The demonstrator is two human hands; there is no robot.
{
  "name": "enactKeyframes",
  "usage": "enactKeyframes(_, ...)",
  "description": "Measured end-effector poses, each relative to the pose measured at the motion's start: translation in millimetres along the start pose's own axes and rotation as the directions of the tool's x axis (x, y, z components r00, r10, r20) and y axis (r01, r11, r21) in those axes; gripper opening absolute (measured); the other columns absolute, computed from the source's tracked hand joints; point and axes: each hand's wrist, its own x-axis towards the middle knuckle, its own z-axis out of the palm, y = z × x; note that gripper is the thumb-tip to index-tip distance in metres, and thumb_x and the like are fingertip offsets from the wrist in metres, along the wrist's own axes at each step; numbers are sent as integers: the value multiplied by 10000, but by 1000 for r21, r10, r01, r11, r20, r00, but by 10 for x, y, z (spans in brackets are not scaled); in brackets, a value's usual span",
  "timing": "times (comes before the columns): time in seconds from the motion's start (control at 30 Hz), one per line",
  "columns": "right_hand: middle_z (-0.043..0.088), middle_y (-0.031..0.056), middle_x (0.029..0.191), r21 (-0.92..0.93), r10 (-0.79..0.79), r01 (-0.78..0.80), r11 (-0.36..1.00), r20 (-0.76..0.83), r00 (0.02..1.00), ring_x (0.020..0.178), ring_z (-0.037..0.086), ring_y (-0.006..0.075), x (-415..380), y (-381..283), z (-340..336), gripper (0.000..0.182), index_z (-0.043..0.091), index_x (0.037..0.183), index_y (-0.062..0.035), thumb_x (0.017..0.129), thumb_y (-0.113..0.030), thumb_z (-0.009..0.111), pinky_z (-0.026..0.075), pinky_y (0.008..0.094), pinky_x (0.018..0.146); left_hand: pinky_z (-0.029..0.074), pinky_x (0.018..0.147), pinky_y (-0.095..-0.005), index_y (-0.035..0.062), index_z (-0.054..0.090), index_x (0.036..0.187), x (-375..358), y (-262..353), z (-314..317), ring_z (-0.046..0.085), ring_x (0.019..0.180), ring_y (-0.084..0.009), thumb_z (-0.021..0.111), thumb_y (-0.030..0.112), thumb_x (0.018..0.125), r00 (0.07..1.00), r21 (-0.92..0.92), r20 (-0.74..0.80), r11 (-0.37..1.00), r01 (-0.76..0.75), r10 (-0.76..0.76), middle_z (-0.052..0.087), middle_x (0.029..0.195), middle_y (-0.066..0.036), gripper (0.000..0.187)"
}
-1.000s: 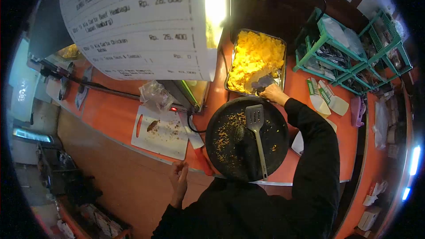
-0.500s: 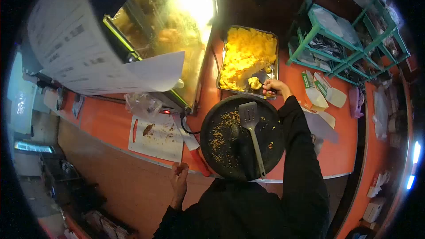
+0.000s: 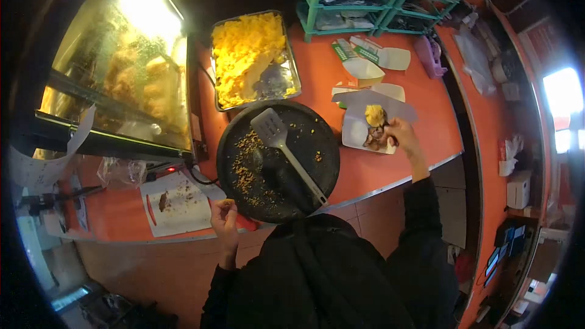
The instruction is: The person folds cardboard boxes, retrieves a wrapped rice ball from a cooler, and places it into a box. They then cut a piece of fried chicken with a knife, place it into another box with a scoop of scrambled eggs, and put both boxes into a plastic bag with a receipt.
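My right hand (image 3: 402, 135) is closed on a dark-handled spoon, mostly hidden by the fingers. A lump of yellow food (image 3: 375, 114), like rice or mash, shows at the spoon's end, above an open white takeaway box (image 3: 353, 131). Brown pieces of food (image 3: 375, 137) lie in that box. My left hand (image 3: 225, 222) is curled near the round black pan (image 3: 332, 158); what its fingers hold, if anything, I cannot make out. A grey slotted spatula (image 3: 271, 128) rests across the pan among brown crumbs. Behind the pan stands a metal tray (image 3: 294, 73) of yellow food, partly scooped out.
A lit glass display case (image 3: 122, 79) stands at the left. Below it lie a stained white cutting board (image 3: 183, 210) and a clear plastic bag (image 3: 122, 172). More open boxes (image 3: 362, 67) sit behind my right hand. Green shelves (image 3: 353, 7) and a purple basket (image 3: 429, 58) are farther back.
My right hand has moved from the tray to the right, over the takeaway box, carrying a yellow lump. The view has turned rightward. My left hand stays curled by the pan.
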Motion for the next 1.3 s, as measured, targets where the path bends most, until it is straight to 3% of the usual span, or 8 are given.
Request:
enactKeyframes(0.1, 583, 176, 822, -729, -346, 49, 683, -264, 900, 689, 587, 286, -61, 828, 250, 119, 470, 865, -32, 761, -52, 525, 474, 348, 582, 360, 655, -198, 33, 505, 868, 69, 120, 149, 441, 701, -59, 509, 23, 832, 997, 137, 73, 991, -8, -2, 478, 763, 5, 37)
enactKeyframes(0.2, 536, 165, 844, -904, -633, 25, 427, -279, 722, 748, 539, 374, -120, 1210, 528, 229, 447, 943, -83, 729, -19, 499, 460, 432, 614, 363, 649, -192, 34, 507, 867, 76, 190, 303, 448, 694, -55, 506, 13, 832, 995, 93, 93, 995, 22, -31, 485, 761, 10, 41)
enactKeyframes(0.33, 507, 163, 871, -819, -515, -28, 574, -387, 765, 763, 539, 355, -161, 1041, 499, 214, 435, 933, -51, 733, 20, 468, 451, 435, 639, 362, 637, -189, 33, 510, 866, 49, 218, 329, 451, 701, -51, 517, 20, 831, 986, 76, 161, 996, 35, -47, 488, 765, 13, 39)
enactKeyframes(0.67, 531, 195, 837, -352, -792, 710, 610, -249, 557, 811, 526, 376, 701, -294, 1826, 158, 519, 905, -1, 772, -85, 527, 426, 421, 704, 386, 633, -194, 33, 526, 894, 215, 66, 206, 467, 683, -63, 552, 51, 828, 997, 65, 80, 998, -1, -4, 515, 770, 10, 72)
enactKeyframes(0.87, 553, 149, 893, -587, -646, 467, 662, -130, 752, 853, 540, 340, 1143, -1119, 2244, 262, 541, 957, -19, 735, -142, 606, 429, 408, 721, 382, 572, -188, 30, 535, 886, 221, 378, 554, 479, 649, -48, 567, 45, 821, 992, 233, 39, 965, -123, 117, 543, 742, 7, 73)
enactKeyframes(1.03, 591, 61, 757, -484, -895, 773, 411, -53, 443, 732, 561, 263, 600, -1225, 1241, 163, 640, 865, -104, 714, -162, 629, 392, 344, 730, 376, 540, -174, 11, 538, 877, 158, 335, 947, 473, 607, -39, 555, 21, 820, 994, 183, 60, 978, -98, 89, 507, 672, 11, 60)
enactKeyframes(1.13, 615, 105, 798, -675, -887, 600, 428, -187, 422, 622, 578, 292, 1008, -1011, 50, 186, 635, 832, -79, 721, -229, 639, 452, 392, 654, 396, 546, -188, 5, 541, 877, 185, 285, 1393, 485, 605, -48, 552, 16, 819, 996, 91, 92, 996, -15, 7, 490, 646, 11, 60)
enactKeyframes(1.3, 599, 212, 852, -742, -653, 245, 624, -323, 685, 789, 583, 372, 2577, -267, -1898, 294, 604, 933, -45, 724, -253, 605, 465, 445, 712, 449, 616, -228, 4, 566, 916, 265, 282, 2482, 570, 665, -93, 581, 12, 774, 978, 290, 204, 957, -19, -42, 608, 746, -80, 144)
